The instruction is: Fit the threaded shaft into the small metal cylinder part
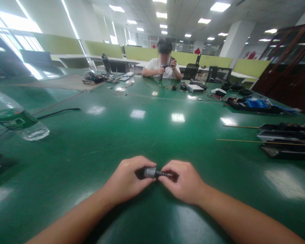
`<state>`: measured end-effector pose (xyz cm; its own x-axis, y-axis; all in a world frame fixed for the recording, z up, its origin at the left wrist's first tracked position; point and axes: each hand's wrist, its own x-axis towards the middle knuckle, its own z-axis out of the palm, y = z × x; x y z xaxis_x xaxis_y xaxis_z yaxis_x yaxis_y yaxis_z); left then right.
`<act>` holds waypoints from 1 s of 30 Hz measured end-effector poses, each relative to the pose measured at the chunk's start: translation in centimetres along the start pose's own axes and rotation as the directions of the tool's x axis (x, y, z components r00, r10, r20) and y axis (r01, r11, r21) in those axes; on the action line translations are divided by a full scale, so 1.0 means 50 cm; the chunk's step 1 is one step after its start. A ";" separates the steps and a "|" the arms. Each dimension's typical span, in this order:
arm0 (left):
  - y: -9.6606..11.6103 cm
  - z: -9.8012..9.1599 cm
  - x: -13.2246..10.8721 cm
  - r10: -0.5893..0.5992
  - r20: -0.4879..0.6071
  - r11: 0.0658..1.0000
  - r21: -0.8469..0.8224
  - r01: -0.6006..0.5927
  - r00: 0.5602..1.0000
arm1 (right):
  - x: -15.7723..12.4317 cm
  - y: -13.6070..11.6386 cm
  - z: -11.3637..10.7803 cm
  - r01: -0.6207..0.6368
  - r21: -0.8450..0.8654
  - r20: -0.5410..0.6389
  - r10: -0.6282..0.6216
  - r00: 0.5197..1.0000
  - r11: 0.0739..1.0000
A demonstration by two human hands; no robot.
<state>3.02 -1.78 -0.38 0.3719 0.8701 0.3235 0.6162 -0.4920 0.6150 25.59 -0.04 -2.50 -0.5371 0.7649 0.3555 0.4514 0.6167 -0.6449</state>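
Just above the green table (152, 139), near its front, is a small grey metal cylinder (149, 172) with a thin dark shaft (165, 174) pointing right. My left hand (128, 178) is curled round the cylinder, thumb below and fingers above. The thumb and fingers of my right hand (184, 179) are closed on the shaft. Both hands are close together, with a narrow gap between their fingertips. The left end of the cylinder is in shadow inside my left hand.
A clear bottle (17, 118) lies at the left by a black cable (59, 112). Black metal channels (287, 149) and thin rods (240, 140) lie at the right. Across the table sits a person (152, 66), with tools and electronic parts on both sides.
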 end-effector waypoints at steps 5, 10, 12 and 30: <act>0.000 -0.001 0.002 -0.001 -0.013 1.000 0.011 0.001 1.000 | -0.001 -0.001 -0.001 -0.013 0.001 -0.007 0.013 1.000 1.000; -0.005 -0.002 0.002 0.013 -0.026 1.000 0.025 -0.012 1.000 | -0.001 0.000 -0.003 -0.020 -0.003 -0.008 0.020 1.000 1.000; -0.005 -0.003 0.002 0.014 -0.028 1.000 0.025 -0.013 1.000 | -0.001 0.001 -0.003 -0.025 -0.006 -0.009 0.025 1.000 1.000; -0.007 -0.016 0.006 -0.004 -0.045 0.999 0.042 0.006 0.999 | 0.001 0.000 -0.003 -0.046 -0.016 -0.039 0.046 0.998 0.999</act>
<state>2.36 -1.34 0.08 0.3376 0.8724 0.3533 0.6470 -0.4877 0.5860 25.66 0.01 -2.39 -0.4877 0.7989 0.3520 0.4871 0.5836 -0.6497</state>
